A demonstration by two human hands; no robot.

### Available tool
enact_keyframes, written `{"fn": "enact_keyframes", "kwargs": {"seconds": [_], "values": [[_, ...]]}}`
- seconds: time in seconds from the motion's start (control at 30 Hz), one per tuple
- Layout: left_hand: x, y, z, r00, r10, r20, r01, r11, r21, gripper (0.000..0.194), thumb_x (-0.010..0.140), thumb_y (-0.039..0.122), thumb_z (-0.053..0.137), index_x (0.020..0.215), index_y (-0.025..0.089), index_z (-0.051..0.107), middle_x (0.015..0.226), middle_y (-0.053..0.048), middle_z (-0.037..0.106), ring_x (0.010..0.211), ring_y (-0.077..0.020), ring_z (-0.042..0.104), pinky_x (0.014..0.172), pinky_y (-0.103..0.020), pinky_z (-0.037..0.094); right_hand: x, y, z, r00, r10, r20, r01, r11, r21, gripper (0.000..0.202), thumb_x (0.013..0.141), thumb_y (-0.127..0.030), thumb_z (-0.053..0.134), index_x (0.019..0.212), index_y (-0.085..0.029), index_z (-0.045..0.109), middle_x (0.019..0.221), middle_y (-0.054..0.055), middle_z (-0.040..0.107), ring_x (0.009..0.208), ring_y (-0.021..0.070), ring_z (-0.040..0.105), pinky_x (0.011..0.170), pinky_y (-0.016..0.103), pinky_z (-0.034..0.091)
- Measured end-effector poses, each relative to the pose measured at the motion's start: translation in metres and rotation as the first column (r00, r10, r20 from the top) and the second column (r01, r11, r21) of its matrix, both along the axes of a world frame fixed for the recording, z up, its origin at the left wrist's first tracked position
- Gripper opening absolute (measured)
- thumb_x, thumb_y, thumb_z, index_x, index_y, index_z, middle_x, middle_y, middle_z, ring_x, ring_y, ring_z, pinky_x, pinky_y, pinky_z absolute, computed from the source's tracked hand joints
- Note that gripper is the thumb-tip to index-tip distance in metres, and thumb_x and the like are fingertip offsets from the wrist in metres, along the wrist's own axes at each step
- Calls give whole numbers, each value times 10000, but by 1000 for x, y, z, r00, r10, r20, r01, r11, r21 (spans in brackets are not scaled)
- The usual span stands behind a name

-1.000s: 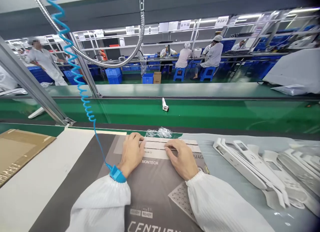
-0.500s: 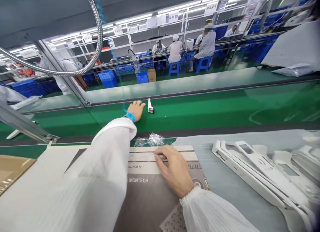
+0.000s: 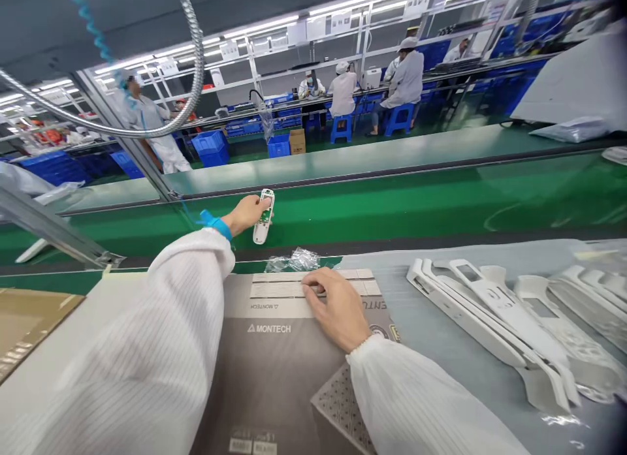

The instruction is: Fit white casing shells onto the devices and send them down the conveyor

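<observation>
My left hand (image 3: 248,213) is closed on a white handset shell (image 3: 261,233), gripping its side just above the green conveyor belt (image 3: 372,210). A green circuit board shows inside the shell. My right hand (image 3: 339,310) rests on a grey-brown printed MONTECH carton (image 3: 274,370). Its fingers are curled, thumb close to the index finger; whether anything is between them is hidden. Crumpled clear plastic (image 3: 296,260) lies just beyond the carton's far edge, between my two hands.
Several white curved plastic housings (image 3: 494,311) lie on the grey sheet at right. A patterned box (image 3: 343,403) is beside my right sleeve. Brown cardboard (image 3: 34,321) lies at left. A metal post (image 3: 132,151) and flexible metal hose (image 3: 196,63) stand over the belt. People work beyond.
My left hand has taken hold of the white handset shell from the belt and brought it left and slightly nearer, its inside now showing. My right hand stays on the carton.
</observation>
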State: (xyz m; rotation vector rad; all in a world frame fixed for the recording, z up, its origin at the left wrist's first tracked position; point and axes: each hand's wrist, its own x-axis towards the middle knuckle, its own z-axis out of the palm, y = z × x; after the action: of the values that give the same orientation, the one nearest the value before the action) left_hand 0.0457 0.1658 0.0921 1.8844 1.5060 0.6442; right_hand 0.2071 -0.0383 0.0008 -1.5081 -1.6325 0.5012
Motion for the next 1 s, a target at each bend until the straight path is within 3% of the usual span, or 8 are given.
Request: {"fn": "enact_keyframes", "kwargs": {"seconds": [0.1,0.17,0.33,0.47,0.57,0.7,0.87,1.0], "values": [[-16,-64,0,974,35,222,-15,995,-94,345,985,384,426,906,114,624,893,-131,704,665,-162,654,610,-293,520,1,2,0,1000,15,4,-15,1000,-8,134,866,-226,538,860,-244,670,901,16,672,837,203,601,785,355,442],[-23,-111,-5,939,31,344,25,987,-156,218,896,324,591,896,114,649,821,-107,695,680,-158,651,622,-269,510,2,4,-1,1000,31,-2,-31,999,8,140,869,-245,537,861,-235,677,883,21,668,804,197,599,771,351,449],[-25,-189,-36,778,-44,627,183,970,-158,254,774,181,661,1026,153,655,971,-82,693,802,-168,650,735,-292,526,2,-1,5,996,-40,-76,47,995,90,166,900,-320,541,945,-221,667,939,41,683,712,175,582,711,331,463],[-23,-204,-57,835,-108,540,148,988,-31,381,828,163,566,1204,201,613,1145,-94,666,905,-207,648,781,-334,537,-2,-14,22,995,-77,-62,91,957,274,174,945,-336,526,1028,-230,635,990,49,679,759,174,585,749,331,458],[-23,-211,-61,916,-197,349,174,980,97,437,840,134,532,1251,259,615,1177,-78,677,1013,-250,640,882,-376,508,-5,-20,29,986,-20,168,-53,905,422,133,955,-304,543,1021,-246,643,1034,50,687,863,191,604,805,355,417],[-23,-218,-61,937,-246,247,204,962,182,410,817,118,562,1186,265,665,1119,-84,710,1070,-291,638,961,-410,460,-10,-20,25,858,-116,501,-120,902,414,187,980,-264,496,885,-261,657,993,25,727,855,201,595,774,381,327],[-28,-201,-65,932,38,361,-34,999,-17,250,796,119,594,998,227,695,937,-72,728,823,-238,672,788,-354,506,-16,-25,18,842,-13,539,-214,909,357,239,945,-143,428,781,-236,574,929,26,696,874,210,569,816,392,314],[-38,-185,-61,726,326,606,-201,943,-267,229,866,175,552,1087,186,610,942,-67,709,622,-134,609,620,-272,492,-9,-7,22,958,43,285,-117,961,251,187,946,-204,378,789,-232,476,806,27,616,762,189,549,724,336,378]]}}
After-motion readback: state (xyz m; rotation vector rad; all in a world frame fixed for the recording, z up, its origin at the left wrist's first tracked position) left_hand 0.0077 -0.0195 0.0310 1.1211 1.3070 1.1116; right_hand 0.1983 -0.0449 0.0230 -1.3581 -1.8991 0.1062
